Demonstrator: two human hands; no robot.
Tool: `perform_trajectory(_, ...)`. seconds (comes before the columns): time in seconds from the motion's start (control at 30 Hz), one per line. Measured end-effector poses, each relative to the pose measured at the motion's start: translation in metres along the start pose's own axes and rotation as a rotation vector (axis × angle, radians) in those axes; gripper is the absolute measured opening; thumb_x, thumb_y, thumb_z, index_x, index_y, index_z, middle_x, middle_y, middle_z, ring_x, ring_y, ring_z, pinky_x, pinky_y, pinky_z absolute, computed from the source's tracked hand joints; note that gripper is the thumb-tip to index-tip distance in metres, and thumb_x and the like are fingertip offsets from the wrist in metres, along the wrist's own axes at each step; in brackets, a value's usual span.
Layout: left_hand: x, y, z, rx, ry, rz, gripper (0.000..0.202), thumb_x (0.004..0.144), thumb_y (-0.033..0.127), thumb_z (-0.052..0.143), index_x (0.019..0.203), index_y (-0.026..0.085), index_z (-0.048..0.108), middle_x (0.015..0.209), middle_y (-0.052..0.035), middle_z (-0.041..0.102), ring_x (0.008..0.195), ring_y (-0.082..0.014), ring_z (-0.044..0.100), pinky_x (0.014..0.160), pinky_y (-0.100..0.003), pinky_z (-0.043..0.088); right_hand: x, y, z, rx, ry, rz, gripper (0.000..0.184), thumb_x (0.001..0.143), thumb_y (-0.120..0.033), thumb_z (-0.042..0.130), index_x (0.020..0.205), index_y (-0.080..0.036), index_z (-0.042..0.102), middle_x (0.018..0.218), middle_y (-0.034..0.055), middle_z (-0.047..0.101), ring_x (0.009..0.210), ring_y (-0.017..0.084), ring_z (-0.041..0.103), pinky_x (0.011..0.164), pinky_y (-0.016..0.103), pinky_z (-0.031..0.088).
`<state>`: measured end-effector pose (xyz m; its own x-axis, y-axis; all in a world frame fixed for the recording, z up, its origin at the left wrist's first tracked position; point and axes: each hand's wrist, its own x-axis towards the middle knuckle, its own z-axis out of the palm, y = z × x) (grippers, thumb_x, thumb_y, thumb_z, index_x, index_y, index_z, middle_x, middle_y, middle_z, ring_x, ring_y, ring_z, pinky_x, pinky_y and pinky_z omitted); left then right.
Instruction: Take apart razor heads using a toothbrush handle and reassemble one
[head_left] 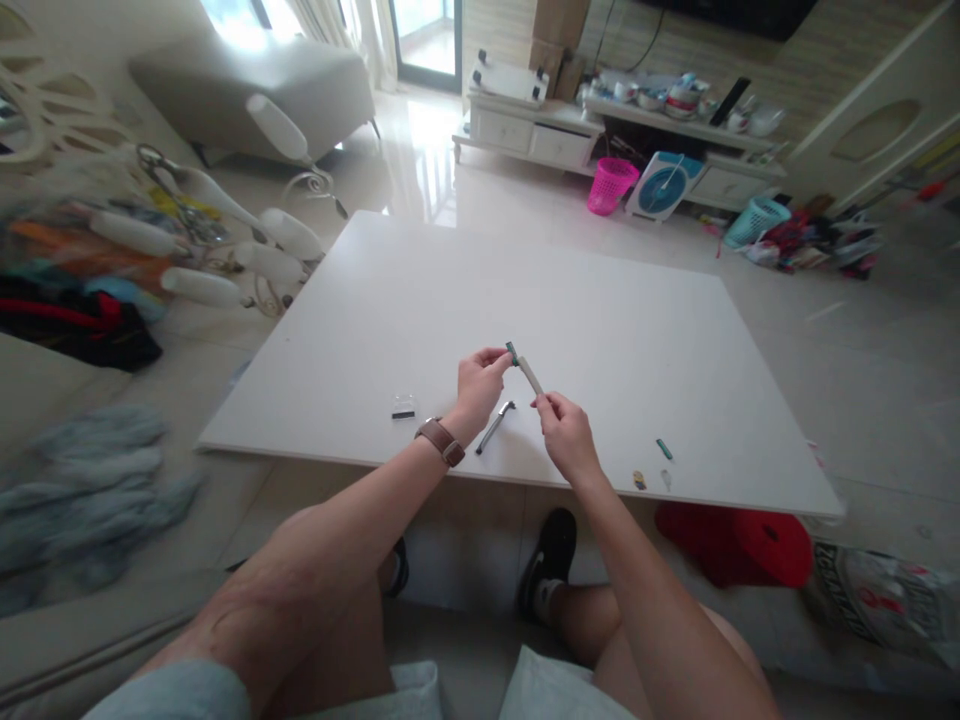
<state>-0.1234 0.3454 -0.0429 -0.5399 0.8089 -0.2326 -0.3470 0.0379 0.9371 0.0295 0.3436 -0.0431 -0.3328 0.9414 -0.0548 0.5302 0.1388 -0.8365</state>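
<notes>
Over the white table, my left hand (484,378) pinches the green razor cartridge (511,352) at its edge. The fingers of my right hand (564,425) are closed around the lower end of a slim razor handle (529,376). That handle slants up to the cartridge and meets it; whether the two are locked together I cannot tell. Between my forearms lies a second, silver and black razor handle (495,428). Left of my left wrist is a small clear case (403,406) with a dark strip. Another green cartridge (664,449) rests to the right of my right hand.
Near the table's (600,300) front edge lie a small brown-gold piece (639,480) and a small clear piece (666,479). A red stool (772,545) stands under the front right corner. A lamp with white shades (289,235) leans by the left edge.
</notes>
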Motion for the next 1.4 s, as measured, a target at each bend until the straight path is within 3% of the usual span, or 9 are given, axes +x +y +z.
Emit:
perform_trajectory(0.27, -0.016, -0.004, 0.005, 0.129, -0.137, -0.001, 0.015, 0.074, 0.027, 0.067, 0.079, 0.013, 0.07, 0.071, -0.0022, 0.066, 0.048, -0.0057, 0.043, 0.044, -0.021, 0.031, 0.005, -0.003, -0.001, 0.024, 0.054, -0.011, 0.038, 0.095, -0.051, 0.044, 0.084, -0.02, 0.064, 0.058, -0.0023, 0.049, 0.055, 0.015, 0.045, 0.054, 0.027, 0.029)
perform_trajectory(0.43, -0.013, -0.001, 0.006, 0.118, -0.169, -0.007, 0.011, 0.073, 0.024, 0.067, 0.078, 0.015, 0.069, 0.073, -0.0015, 0.066, 0.047, -0.0053, 0.043, 0.044, -0.021, 0.032, 0.016, -0.001, 0.002, 0.124, 0.131, -0.004, 0.039, 0.094, -0.052, 0.044, 0.087, -0.019, 0.063, 0.062, -0.0019, 0.049, 0.056, 0.014, 0.044, 0.054, 0.026, 0.032)
perform_trajectory(0.63, -0.004, -0.001, 0.006, -0.017, -0.235, -0.193, 0.011, 0.072, 0.022, 0.07, 0.079, 0.013, 0.069, 0.067, -0.0022, 0.065, 0.044, -0.0039, 0.039, 0.043, -0.021, 0.029, 0.027, 0.001, 0.001, 0.241, 0.231, -0.023, 0.027, 0.084, -0.04, 0.059, 0.1, -0.019, 0.063, 0.087, 0.0028, 0.064, 0.056, 0.01, 0.043, 0.052, 0.024, 0.033)
perform_trajectory(0.8, -0.004, -0.004, 0.006, -0.112, -0.311, -0.291, 0.015, 0.071, 0.02, 0.072, 0.084, 0.013, 0.068, 0.073, -0.0038, 0.066, 0.043, -0.002, 0.037, 0.043, -0.021, 0.026, 0.025, -0.002, 0.0, 0.245, 0.212, -0.044, 0.028, 0.081, -0.032, 0.063, 0.105, -0.019, 0.066, 0.098, 0.0059, 0.068, 0.051, 0.008, 0.038, 0.047, 0.024, 0.029)
perform_trajectory(0.93, -0.008, -0.006, 0.005, -0.117, -0.392, -0.292, 0.021, 0.069, 0.019, 0.071, 0.089, 0.016, 0.066, 0.076, -0.0017, 0.065, 0.043, -0.0014, 0.039, 0.043, -0.019, 0.026, 0.022, -0.003, 0.0, 0.206, 0.248, -0.172, 0.023, 0.081, -0.03, 0.063, 0.099, -0.018, 0.071, 0.112, 0.009, 0.067, 0.068, 0.013, 0.053, 0.053, 0.024, 0.037)
perform_trajectory(1.03, -0.011, -0.004, 0.003, -0.1, -0.416, -0.293, 0.02, 0.069, 0.018, 0.07, 0.089, 0.017, 0.065, 0.076, -0.0003, 0.064, 0.044, -0.0014, 0.041, 0.044, -0.017, 0.03, 0.018, -0.003, -0.001, 0.223, 0.258, -0.229, 0.017, 0.081, -0.028, 0.064, 0.093, -0.018, 0.073, 0.105, 0.0073, 0.068, 0.07, 0.013, 0.054, 0.054, 0.024, 0.038)
perform_trajectory(1.2, -0.013, 0.001, 0.002, -0.061, -0.444, -0.307, 0.01, 0.072, 0.021, 0.068, 0.079, 0.014, 0.064, 0.077, -0.0031, 0.065, 0.045, -0.0018, 0.043, 0.045, -0.017, 0.032, 0.014, -0.002, -0.003, 0.222, 0.235, -0.144, 0.018, 0.081, -0.031, 0.066, 0.092, -0.018, 0.072, 0.08, 0.0009, 0.066, 0.05, 0.007, 0.035, 0.047, 0.024, 0.03)
perform_trajectory(1.4, -0.007, 0.0, 0.0, 0.004, -0.447, -0.282, 0.012, 0.073, 0.023, 0.066, 0.082, 0.015, 0.066, 0.076, -0.0019, 0.063, 0.048, -0.0037, 0.046, 0.045, -0.018, 0.034, 0.021, 0.0, -0.001, 0.256, 0.235, -0.045, 0.028, 0.078, -0.039, 0.071, 0.093, -0.016, 0.072, 0.078, 0.002, 0.067, 0.052, 0.009, 0.043, 0.05, 0.024, 0.036)
